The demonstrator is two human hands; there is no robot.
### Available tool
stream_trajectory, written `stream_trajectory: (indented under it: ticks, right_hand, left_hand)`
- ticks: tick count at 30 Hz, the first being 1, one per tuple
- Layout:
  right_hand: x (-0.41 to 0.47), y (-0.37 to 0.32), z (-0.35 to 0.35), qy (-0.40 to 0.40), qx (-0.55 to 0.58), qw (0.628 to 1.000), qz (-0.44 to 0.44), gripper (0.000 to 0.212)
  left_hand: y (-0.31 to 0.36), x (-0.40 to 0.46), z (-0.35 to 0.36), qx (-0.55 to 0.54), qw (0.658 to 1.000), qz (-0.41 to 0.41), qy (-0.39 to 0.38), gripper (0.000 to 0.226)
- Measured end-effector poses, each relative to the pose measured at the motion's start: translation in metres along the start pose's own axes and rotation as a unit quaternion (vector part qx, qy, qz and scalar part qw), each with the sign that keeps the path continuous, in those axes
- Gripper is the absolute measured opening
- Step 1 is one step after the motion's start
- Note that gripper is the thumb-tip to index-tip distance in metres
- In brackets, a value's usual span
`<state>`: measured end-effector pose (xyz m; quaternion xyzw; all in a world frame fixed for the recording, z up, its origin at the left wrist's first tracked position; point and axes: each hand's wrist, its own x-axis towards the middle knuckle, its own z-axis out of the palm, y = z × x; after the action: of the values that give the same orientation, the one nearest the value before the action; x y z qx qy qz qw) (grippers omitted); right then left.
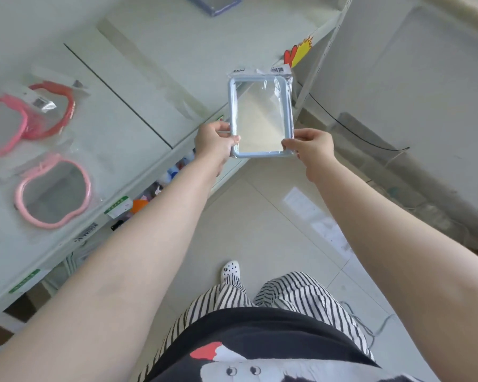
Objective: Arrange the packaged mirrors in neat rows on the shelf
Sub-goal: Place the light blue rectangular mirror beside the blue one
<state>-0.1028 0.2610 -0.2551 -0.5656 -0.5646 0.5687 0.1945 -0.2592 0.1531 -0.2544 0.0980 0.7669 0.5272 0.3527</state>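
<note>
We hold a blue-framed rectangular mirror (260, 117) in its clear plastic sleeve out in front of us, over the front edge of the white shelf (138, 86) and partly over the floor (273, 216). Our left hand (214, 142) pinches the near left corner and our right hand (309, 146) pinches the near right corner, the fingers (233, 139) of each closed on the frame and wrapper. The mirror's long axis runs away from us, its barcoded top flap farthest out.

The open shelf surface lies to the left of the mirror, so the coming move, as we judge it, goes leftward and down, and our left hand is the nearer one to that spot. Already lying flat there are three apple-shaped packaged mirrors: a light pink mirror (53, 193) nearest the edge, a deeper pink mirror (4, 128) beyond it at the far left, and a red mirror (57, 108) partly overlapped by that one. They sit well apart from our hands. Between them and the blue mirror the shelf is bare apart from a dark seam, so nothing blocks the way. At the top, another blue-edged item is only partly in view; what it is, we cannot tell.
</note>
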Motion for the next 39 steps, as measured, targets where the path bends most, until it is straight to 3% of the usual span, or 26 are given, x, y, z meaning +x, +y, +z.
stream_trajectory:
  ticks: [7,20,32,39]
  right_hand:
    - [0.077,-0.033,-0.010,-0.003,0.004,1.000,-0.016,0.019]
    - [0.216,-0.114,-0.023,-0.129,-0.080,0.986,-0.071,0.016]
    - [0.264,-0.177,0.080,-0.236,-0.128,0.957,-0.110,0.026]
    - [0.296,-0.212,0.145,-0.277,-0.155,0.940,-0.128,0.036]
  left_hand:
    - [0.032,0.054,0.040,-0.028,1.000,-0.004,0.011,0.024]
    - [0.088,0.118,0.109,-0.131,0.976,-0.042,0.169,0.033]
    - [0.116,0.183,0.056,-0.176,0.942,-0.054,0.281,0.029]
    - [0.131,0.245,0.011,-0.162,0.940,-0.057,0.295,0.032]
